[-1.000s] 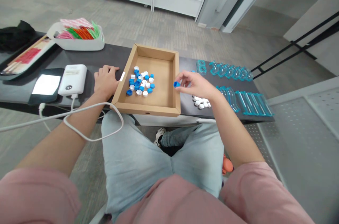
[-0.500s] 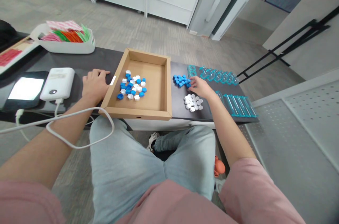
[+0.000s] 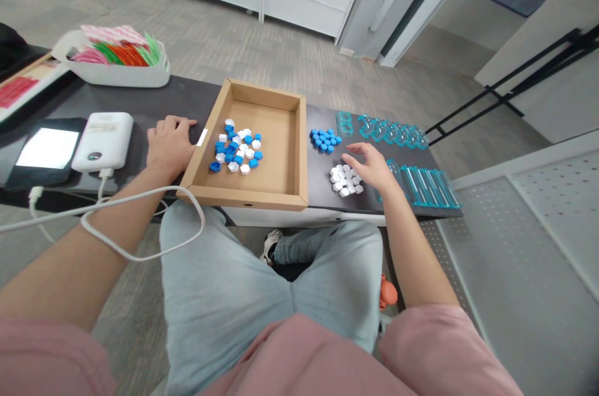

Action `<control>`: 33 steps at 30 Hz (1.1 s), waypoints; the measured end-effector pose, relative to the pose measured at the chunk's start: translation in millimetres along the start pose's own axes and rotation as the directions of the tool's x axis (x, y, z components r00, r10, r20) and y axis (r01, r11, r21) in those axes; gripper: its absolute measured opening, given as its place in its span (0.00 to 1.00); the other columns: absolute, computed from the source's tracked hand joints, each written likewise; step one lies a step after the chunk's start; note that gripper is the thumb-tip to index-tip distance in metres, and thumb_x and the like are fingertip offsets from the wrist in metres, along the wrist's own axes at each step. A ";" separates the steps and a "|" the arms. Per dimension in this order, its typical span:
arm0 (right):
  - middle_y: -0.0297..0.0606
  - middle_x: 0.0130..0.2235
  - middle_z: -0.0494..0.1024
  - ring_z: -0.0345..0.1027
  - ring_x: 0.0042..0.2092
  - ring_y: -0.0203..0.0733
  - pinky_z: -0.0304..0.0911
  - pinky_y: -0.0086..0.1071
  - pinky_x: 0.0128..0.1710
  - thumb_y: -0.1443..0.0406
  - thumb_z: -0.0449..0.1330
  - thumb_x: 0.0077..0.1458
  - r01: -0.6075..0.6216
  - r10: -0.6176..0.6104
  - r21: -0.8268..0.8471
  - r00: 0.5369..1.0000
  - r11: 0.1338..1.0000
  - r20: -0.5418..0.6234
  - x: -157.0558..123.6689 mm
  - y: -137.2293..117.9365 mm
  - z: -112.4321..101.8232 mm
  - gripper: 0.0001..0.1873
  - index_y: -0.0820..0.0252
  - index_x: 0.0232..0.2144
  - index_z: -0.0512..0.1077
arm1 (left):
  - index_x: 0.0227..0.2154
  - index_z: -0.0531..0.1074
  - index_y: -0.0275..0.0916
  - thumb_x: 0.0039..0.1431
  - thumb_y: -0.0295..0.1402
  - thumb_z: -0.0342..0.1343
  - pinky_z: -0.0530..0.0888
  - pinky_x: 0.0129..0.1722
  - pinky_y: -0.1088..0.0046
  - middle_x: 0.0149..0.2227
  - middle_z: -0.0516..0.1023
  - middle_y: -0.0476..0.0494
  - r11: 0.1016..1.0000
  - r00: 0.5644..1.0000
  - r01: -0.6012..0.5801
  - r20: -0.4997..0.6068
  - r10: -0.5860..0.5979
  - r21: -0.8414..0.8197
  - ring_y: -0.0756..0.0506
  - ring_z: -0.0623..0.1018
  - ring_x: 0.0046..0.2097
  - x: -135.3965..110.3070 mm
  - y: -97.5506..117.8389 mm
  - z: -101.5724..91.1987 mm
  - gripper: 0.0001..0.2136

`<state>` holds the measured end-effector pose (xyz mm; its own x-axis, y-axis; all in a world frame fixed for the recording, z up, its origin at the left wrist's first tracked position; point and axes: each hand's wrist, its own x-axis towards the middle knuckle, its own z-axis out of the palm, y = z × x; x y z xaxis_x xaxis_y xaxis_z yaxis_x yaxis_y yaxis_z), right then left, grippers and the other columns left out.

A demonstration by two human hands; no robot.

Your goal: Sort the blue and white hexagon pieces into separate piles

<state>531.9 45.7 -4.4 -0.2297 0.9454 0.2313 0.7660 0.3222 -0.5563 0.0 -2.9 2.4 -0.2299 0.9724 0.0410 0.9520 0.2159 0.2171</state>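
Observation:
My right hand (image 3: 367, 165) hovers over the right edge of a cluster of white hexagonal pieces (image 3: 345, 180), fingers apart and nothing visible in them. Just behind that cluster lies a tight group of blue hexagonal pieces (image 3: 325, 141). My left hand (image 3: 169, 145) rests on the dark table against the left wall of a shallow cardboard box (image 3: 281, 183), fingers stretched out. Inside the box, toward its left side, blue and white hexagonal pieces (image 3: 238, 148) lie mixed and loose.
Teal transparent plastic parts (image 3: 393, 133) and a row of teal tubes (image 3: 430, 188) lie at the right. On the left are a white power bank (image 3: 103, 141) with a cable, a lit phone (image 3: 47, 149) and a white basket (image 3: 121, 75) of colourful strips. The white cable (image 3: 140, 196) loops over my left forearm.
My right hand has moved from the blue group toward me, to the white cluster, and its fingers have spread. The left hand stays by the box. The view has shifted slightly.

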 end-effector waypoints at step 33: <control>0.43 0.57 0.85 0.79 0.55 0.54 0.64 0.47 0.62 0.59 0.65 0.77 0.476 -0.455 0.029 0.821 0.879 0.344 13.1 -186.2 69.9 0.13 0.50 0.59 0.81 | 0.76 0.72 0.37 0.74 0.54 0.46 0.64 0.73 0.44 0.75 0.71 0.19 0.999 0.999 0.030 -0.020 -0.031 -0.025 0.21 0.70 0.74 -2.3 0.7 0.6 0.37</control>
<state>344.3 1.5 46.4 -0.7441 0.6465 0.1683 0.5471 0.7342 -0.4020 1.3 -4.9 1.8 -0.2628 0.9633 0.0540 0.9394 0.2427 0.2422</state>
